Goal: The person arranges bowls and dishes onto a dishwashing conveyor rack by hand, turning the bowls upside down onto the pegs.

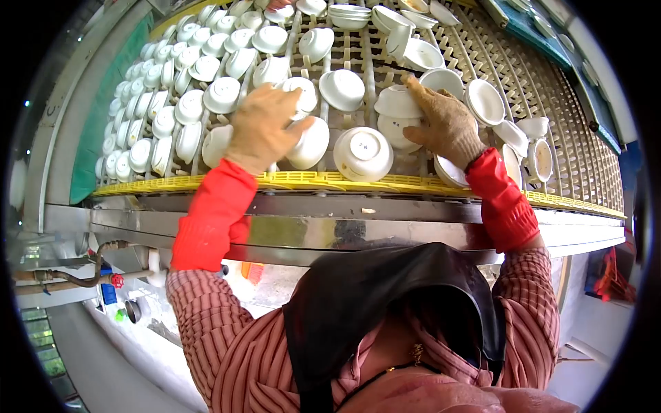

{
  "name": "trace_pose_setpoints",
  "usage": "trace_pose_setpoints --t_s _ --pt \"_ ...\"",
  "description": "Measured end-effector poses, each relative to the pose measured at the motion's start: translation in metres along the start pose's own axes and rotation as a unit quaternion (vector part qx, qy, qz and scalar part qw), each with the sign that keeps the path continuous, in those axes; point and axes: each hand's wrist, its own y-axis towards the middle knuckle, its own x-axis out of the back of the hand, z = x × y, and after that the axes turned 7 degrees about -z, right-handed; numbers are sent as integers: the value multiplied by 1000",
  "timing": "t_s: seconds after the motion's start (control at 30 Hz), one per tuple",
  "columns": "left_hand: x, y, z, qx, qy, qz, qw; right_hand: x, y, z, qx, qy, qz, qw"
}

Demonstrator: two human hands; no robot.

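Reaching over a slatted conveyor [454,76] laden with white bowls, a person in tan gloves and red sleeve covers [210,217] works with both hands near the yellow edge strip [310,180]. The left hand [265,127] has its thumb spread away from its fingers, beside a base-up bowl [301,103]; its thumb reaches toward a second bowl [310,148] just below. The right hand [444,117] brackets the right side of two bowls [398,103] set one against the other, forefinger at the upper one and thumb over the lower; how firmly these fingers press cannot be told.

Between the hands, a large bowl [364,153] stands base up, its foot ring bearing a small dark mark. On the left of the belt, tilted bowls [164,120] lean in close rows, mostly with their bases showing. On the right, others lie with their mouths in view: a round bowl [485,102] shows a white interior, while a tilted bowl [542,160] has brownish marks inside. At the far side, several bowls [349,15] sit nested in a stack.
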Motion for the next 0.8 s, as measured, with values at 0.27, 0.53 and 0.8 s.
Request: trace_pose_setpoints --t_s 0.27,0.53,0.8 --pt "-105 87 -36 -87 21 56 994 10 6 -112 13 -208 10 978" --pt "-139 97 -3 88 21 192 977 60 27 -206 -204 -199 -53 957" --pt "-182 204 -43 327 -157 15 932 -25 112 -79 -64 -60 21 996"
